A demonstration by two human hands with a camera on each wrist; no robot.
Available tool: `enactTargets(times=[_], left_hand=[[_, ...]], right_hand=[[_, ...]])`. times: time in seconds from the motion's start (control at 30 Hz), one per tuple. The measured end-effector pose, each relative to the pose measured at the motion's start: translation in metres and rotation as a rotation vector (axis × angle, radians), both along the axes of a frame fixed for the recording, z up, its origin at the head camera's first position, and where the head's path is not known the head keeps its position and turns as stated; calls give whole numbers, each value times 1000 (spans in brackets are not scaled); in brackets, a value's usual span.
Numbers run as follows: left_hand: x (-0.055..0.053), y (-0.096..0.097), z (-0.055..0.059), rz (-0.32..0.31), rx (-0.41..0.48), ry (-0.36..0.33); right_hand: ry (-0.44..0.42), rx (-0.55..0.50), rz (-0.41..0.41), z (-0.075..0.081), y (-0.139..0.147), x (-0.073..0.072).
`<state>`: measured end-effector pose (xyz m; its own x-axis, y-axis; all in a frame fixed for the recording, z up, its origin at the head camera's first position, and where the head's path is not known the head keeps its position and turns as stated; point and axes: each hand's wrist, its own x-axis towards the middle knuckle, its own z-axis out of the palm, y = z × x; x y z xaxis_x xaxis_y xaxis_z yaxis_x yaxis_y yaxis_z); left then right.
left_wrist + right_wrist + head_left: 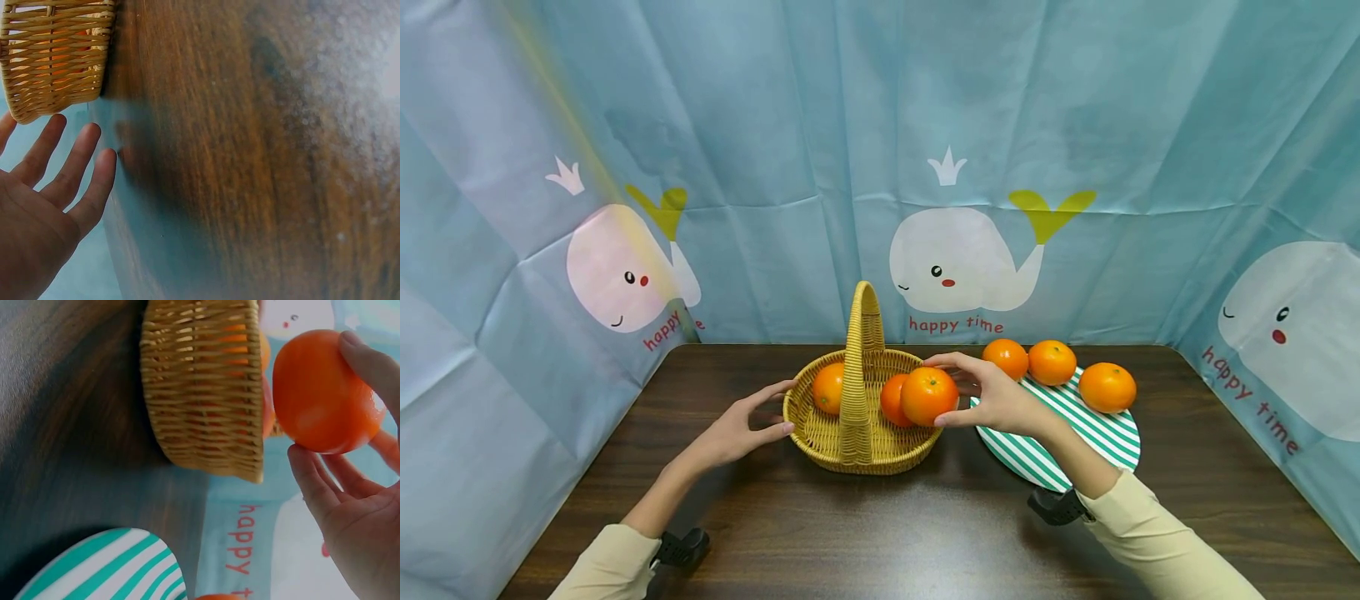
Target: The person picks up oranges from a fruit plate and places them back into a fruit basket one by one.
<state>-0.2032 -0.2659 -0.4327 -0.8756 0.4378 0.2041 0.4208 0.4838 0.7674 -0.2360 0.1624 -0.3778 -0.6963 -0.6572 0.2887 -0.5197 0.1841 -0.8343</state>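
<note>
My right hand (1000, 400) pinches an orange (929, 396) between thumb and fingers, over the right side of a yellow wicker basket (898, 463). From the right wrist view, this held orange (322, 394) is above the rim level of the basket (200, 412). Inside the basket, one orange (828, 388) lies left of the upright handle and another orange (892, 402) lies right of it, partly hidden behind the held one. My left hand (726, 433) has its fingertips at the basket's left rim, fingers spread and fairly straight in the left wrist view.
A round plate (1037, 462) with green and white stripes stands right of the basket, under my right forearm. Several oranges are there: one at the back left edge (1004, 358), one behind (1052, 362), one at right (1107, 387). A blue curtain (775, 250) encloses the dark wooden table (850, 533).
</note>
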Motion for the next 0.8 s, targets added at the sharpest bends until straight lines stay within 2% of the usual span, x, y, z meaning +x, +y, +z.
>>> enactTargets(times=[0.23,0.43,0.6,0.8], left_hand=[[0,0,-1,-15,18,-3],[-1,-1,-3,-11,17,2],[0,0,-2,-8,12,10],[-1,0,-2,-8,15,20]], right_hand=[[-34,-24,63,-5,-11,3],[-43,-45,85,-7,-15,4],[-35,-60,76,-6,-13,4],[-28,-47,17,-7,-3,3]])
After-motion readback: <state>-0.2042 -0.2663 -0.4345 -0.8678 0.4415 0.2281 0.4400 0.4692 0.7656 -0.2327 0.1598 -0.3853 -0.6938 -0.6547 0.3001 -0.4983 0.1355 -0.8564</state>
